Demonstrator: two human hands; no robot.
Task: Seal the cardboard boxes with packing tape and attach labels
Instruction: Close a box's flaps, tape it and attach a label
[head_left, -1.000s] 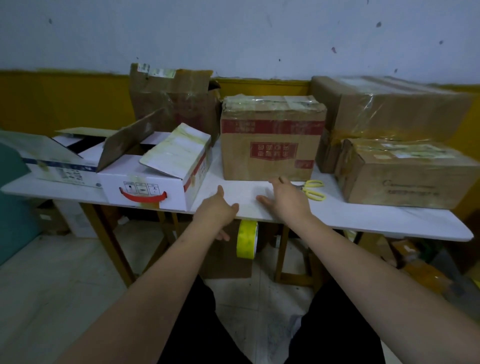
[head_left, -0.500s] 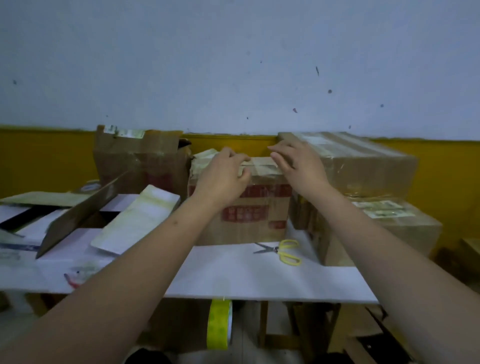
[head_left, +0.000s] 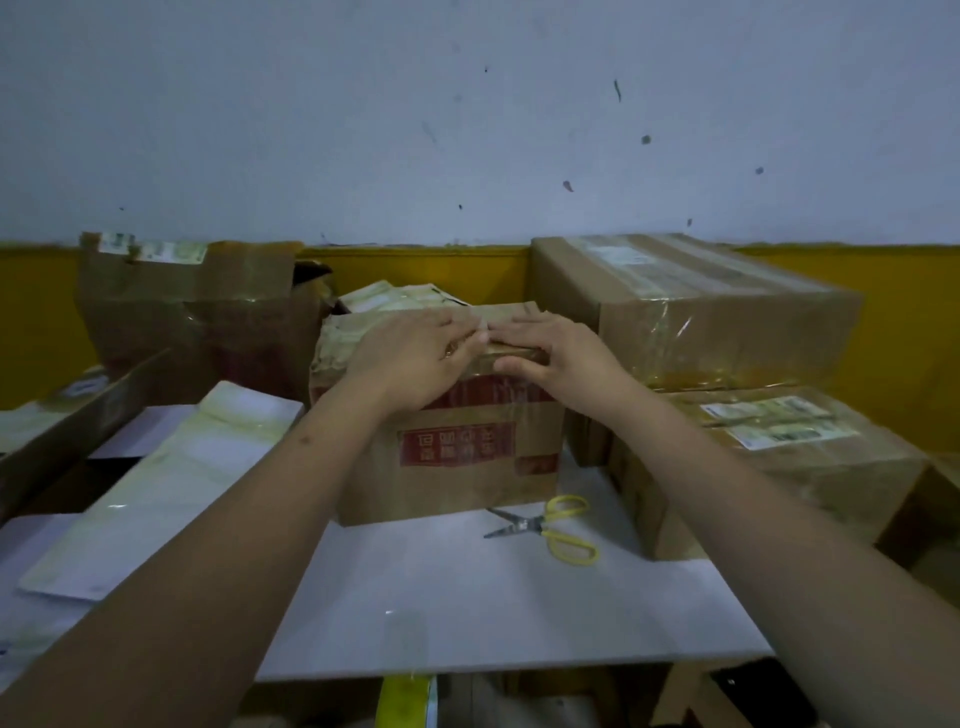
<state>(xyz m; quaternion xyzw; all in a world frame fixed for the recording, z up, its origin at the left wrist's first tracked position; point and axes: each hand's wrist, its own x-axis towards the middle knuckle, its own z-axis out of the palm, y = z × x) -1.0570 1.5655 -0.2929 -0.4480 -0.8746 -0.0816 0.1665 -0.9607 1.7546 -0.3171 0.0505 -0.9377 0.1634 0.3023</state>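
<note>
Where boxes crowd, white table (head_left: 467, 597).

Brown boxes, yellow bits, pale wall

Middle box (head_left: 452, 457) is brown cardboard w/ red band + red printed block. Scissors (head_left: 550, 527) just right of it: yellow handles. Wall (head_left: 467, 130) behind it pale grey-blue w/ dark specks, mustard strip below. Table (head_left: 493, 608) white.

Brown cardboard box (head_left: 452, 467), matt, wrinkled; glossy clear tape on big box (head_left: 691, 322); smooth white tabletop (head_left: 467, 597).
</note>
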